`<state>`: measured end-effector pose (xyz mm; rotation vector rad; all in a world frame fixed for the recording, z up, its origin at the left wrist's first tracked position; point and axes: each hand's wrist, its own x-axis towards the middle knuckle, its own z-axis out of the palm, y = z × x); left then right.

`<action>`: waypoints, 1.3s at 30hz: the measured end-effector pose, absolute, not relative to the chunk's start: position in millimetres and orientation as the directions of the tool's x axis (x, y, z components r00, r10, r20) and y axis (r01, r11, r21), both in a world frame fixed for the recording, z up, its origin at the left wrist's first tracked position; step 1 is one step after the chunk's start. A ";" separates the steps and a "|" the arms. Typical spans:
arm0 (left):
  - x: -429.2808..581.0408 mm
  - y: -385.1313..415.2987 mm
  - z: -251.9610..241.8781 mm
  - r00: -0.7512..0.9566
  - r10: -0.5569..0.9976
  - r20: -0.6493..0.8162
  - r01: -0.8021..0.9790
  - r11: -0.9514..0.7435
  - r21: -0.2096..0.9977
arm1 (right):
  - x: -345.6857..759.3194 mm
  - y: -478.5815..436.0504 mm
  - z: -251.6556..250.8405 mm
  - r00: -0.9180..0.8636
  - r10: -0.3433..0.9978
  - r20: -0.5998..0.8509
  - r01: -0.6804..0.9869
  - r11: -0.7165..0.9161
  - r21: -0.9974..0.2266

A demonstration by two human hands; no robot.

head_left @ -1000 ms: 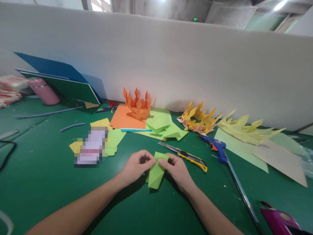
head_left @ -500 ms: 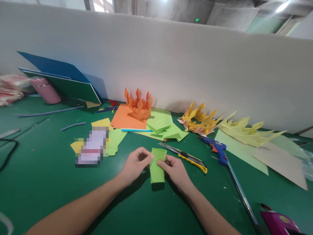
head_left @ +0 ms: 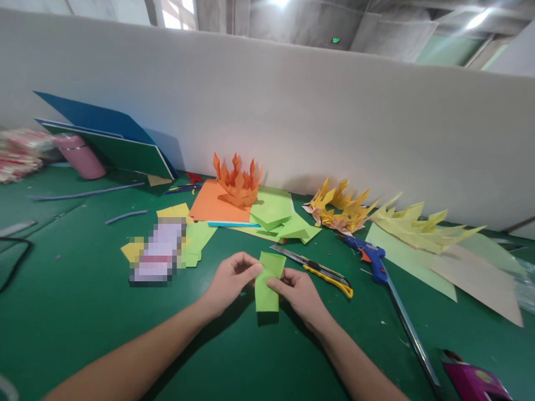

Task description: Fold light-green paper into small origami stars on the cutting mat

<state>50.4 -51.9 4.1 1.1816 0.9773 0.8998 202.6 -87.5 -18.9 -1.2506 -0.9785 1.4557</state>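
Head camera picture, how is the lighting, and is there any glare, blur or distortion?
Head view: ceiling lamps flare at the top; the white partition bows, wide-lens style; soft shadows lie under the left hand, right hand and the green folded paper they pinch; one patch is pixelated; the rest looks sharp.

My left hand [head_left: 228, 281] and right hand [head_left: 298, 292] pinch the folded green paper [head_left: 266, 291], and my fingers cover its upper side edges, so I cannot tell how the folds run under them. A blurred patch [head_left: 157, 252] blots out whatever lies on the paper scraps [head_left: 198, 236] to my left. The magenta object [head_left: 476, 381] is cut off by the bottom right corner, and the black cable [head_left: 16, 240] and the red-and-white pile [head_left: 19, 156] by the left edge.
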 end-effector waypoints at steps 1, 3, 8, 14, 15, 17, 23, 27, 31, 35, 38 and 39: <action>50.1 -51.7 3.4 0.343 0.929 -0.140 -0.063 0.171 0.983 | 202.6 -87.5 -18.8 -0.024 0.972 -0.233 -0.166 -0.234 -0.958; 49.4 -51.4 2.1 0.378 0.912 -0.161 -0.071 0.202 0.977 | 202.7 -87.2 -18.8 -0.007 0.972 -0.234 -0.181 -0.231 -0.956; 46.7 -50.2 0.8 0.479 0.829 -0.288 -0.102 0.379 0.920 | 204.5 -86.8 -18.6 0.016 0.973 -0.229 -0.187 -0.222 -0.957; 42.6 -46.7 -2.2 0.609 0.704 -0.366 -0.129 0.543 0.830 | 209.2 -88.2 -15.2 -0.045 0.964 -0.264 -0.192 -0.268 -0.944; 42.4 -46.4 -2.8 0.617 0.696 -0.367 -0.129 0.550 0.825 | 209.6 -88.3 -14.6 -0.054 0.963 -0.266 -0.190 -0.271 -0.944; 42.5 -46.3 -3.2 0.618 0.692 -0.373 -0.126 0.555 0.822 | 210.0 -88.4 -13.7 -0.067 0.961 -0.268 -0.189 -0.276 -0.943; 42.2 -46.1 -2.7 0.607 0.695 -0.386 -0.102 0.549 0.829 | 208.2 -88.0 -10.2 -0.068 0.955 -0.290 -0.219 -0.298 -0.929; 41.3 -45.0 -3.9 0.573 0.722 -0.388 -0.078 0.520 0.851 | 206.8 -88.4 -10.0 -0.049 0.951 -0.307 -0.254 -0.309 -0.917; 43.4 -44.0 -2.0 0.497 0.795 -0.348 -0.066 0.435 0.898 | 204.5 -87.7 -16.6 -0.018 0.961 -0.277 -0.240 -0.273 -0.932; 42.8 -40.4 -0.9 0.408 0.896 -0.173 0.039 0.172 0.984 | 201.5 -85.4 -28.2 0.036 0.983 -0.180 -0.094 -0.176 -0.980; 37.8 -35.1 -2.9 0.391 0.918 -0.058 0.190 -0.019 0.982 | 200.6 -84.1 -34.0 0.144 0.989 -0.038 0.064 -0.048 -0.997; 35.8 -33.4 -3.6 0.395 0.918 -0.031 0.244 -0.072 0.967 | 200.8 -83.9 -34.8 0.171 0.985 0.034 0.151 0.008 -0.989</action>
